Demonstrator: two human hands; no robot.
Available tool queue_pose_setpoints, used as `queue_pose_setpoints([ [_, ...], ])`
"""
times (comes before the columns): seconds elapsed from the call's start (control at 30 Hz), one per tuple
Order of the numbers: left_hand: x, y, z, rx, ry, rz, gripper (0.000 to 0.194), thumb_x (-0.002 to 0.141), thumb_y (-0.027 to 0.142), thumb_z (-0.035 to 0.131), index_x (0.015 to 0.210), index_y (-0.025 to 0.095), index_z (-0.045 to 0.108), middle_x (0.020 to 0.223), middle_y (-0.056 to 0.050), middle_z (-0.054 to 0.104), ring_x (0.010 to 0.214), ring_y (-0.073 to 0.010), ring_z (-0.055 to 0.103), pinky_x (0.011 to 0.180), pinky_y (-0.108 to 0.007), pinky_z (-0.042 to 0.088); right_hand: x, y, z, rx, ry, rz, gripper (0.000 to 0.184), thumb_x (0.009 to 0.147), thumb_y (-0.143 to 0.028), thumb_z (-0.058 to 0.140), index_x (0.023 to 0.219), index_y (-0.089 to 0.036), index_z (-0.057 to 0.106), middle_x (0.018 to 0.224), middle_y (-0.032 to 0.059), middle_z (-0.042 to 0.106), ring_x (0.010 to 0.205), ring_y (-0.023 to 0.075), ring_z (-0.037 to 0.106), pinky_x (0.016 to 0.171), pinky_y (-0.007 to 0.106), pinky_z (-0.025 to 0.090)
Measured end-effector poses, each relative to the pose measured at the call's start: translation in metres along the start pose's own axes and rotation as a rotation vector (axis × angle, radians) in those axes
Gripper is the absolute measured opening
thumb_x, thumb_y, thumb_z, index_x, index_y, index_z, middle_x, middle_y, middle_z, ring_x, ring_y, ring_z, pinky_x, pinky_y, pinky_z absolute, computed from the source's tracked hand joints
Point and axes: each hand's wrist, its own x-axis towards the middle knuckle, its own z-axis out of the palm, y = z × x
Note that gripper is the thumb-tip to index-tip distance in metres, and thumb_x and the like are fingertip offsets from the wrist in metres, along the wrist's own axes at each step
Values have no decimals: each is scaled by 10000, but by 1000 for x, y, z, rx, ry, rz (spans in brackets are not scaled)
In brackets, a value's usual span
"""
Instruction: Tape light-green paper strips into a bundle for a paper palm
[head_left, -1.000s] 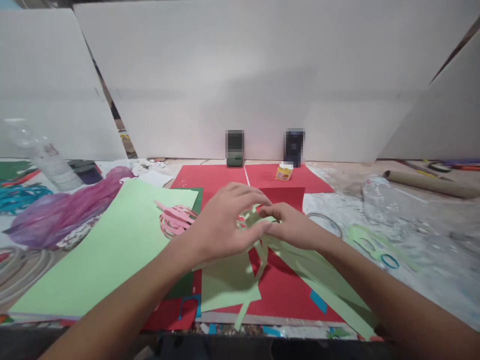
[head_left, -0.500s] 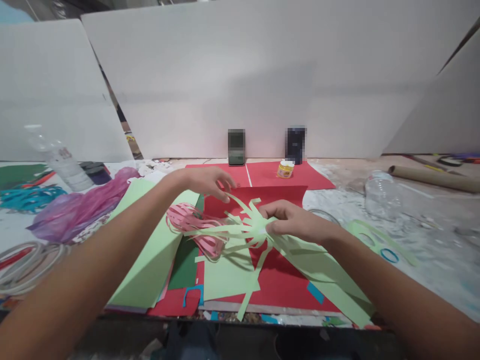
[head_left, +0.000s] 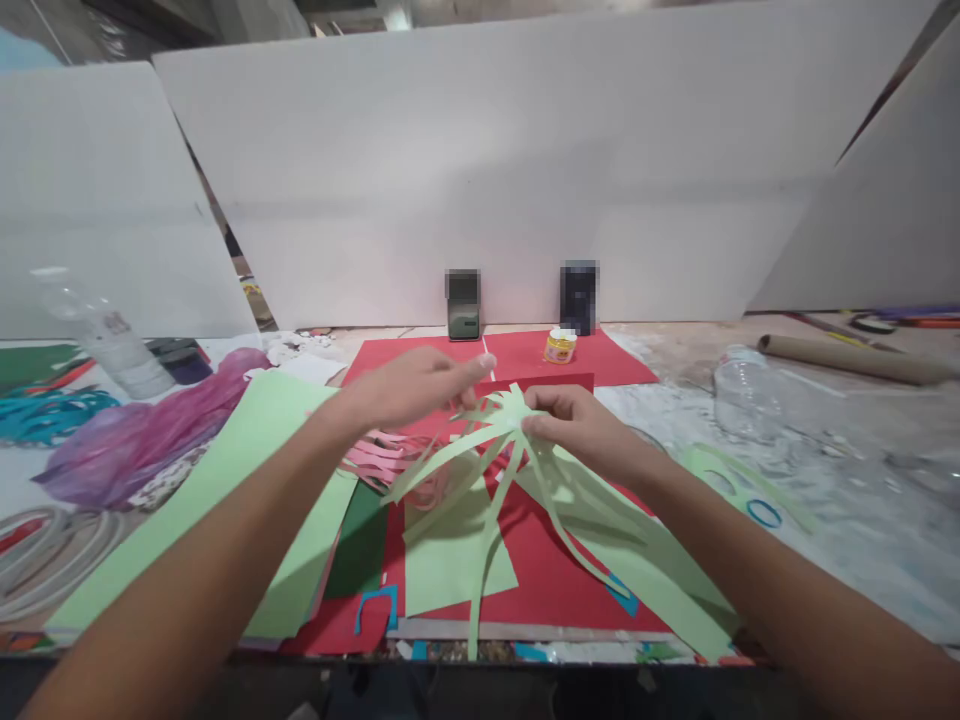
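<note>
Between thumb and fingers my right hand [head_left: 574, 415] pinches a light green paper-strip cluster [head_left: 511, 412] at its gathered centre. Its long cut strips fan out and droop toward the table's front edge. My left hand [head_left: 420, 385] hovers just left of the cluster, thumb stretched out and apart from the fingers. The lower fingers are partly hidden behind the strips, close to them. Beneath lies a bundle of pink paper strips [head_left: 390, 455], partly covered by the cluster. A light green paper piece [head_left: 450, 575] rests on red paper [head_left: 555, 600] below the hands.
A yellow-labelled jar [head_left: 560, 346] stands on red card at the back, near two upright phones [head_left: 463, 305]. Light green sheets [head_left: 292, 500] lie left, beside purple plastic [head_left: 112, 450] and a bottle [head_left: 112, 340]. Scissors with blue-ringed handle [head_left: 763, 513] and a cardboard tube [head_left: 847, 360] lie right.
The strip cluster has been raised and tilted by my right hand, so its strips hang down more. My left hand has moved lower and right, its thumb now extended. The view has shifted slightly.
</note>
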Motion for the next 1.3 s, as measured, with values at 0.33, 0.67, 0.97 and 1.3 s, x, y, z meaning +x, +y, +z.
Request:
queue_pose_setpoints([
  [0.33, -14, 0, 34, -355, -312, -103, 266, 716, 405, 667, 587, 185, 594, 511, 30, 471, 450, -95, 401, 439, -229, 287, 1, -4, 2, -199, 11, -44, 31, 731, -178, 512, 701, -177, 522, 671, -29, 460, 585, 106, 408, 538, 230, 304],
  [0.67, -23, -2, 56, -529, -229, -287, 229, 684, 379, 660, 583, 194, 572, 404, 40, 467, 306, -88, 358, 336, -231, 256, 1, -3, 4, -215, -22, -8, 53, 720, -184, 510, 712, -178, 562, 652, -36, 466, 564, 105, 385, 517, 232, 296],
  [0.97, -23, -20, 63, -372, -97, -165, 186, 710, 319, 601, 582, 198, 539, 430, 45, 376, 330, -72, 329, 343, -214, 245, 4, 0, 9, -182, -2, 9, 76, 710, -176, 518, 720, -172, 593, 667, -29, 514, 575, 108, 419, 529, 234, 310],
  [1.3, -25, -20, 64, -410, -39, -71, 206, 706, 322, 624, 585, 181, 534, 526, 42, 451, 421, -74, 404, 423, -216, 304, 4, -1, 4, -111, -98, 1, 60, 727, -184, 498, 717, -168, 555, 685, -14, 493, 597, 112, 409, 540, 241, 297],
])
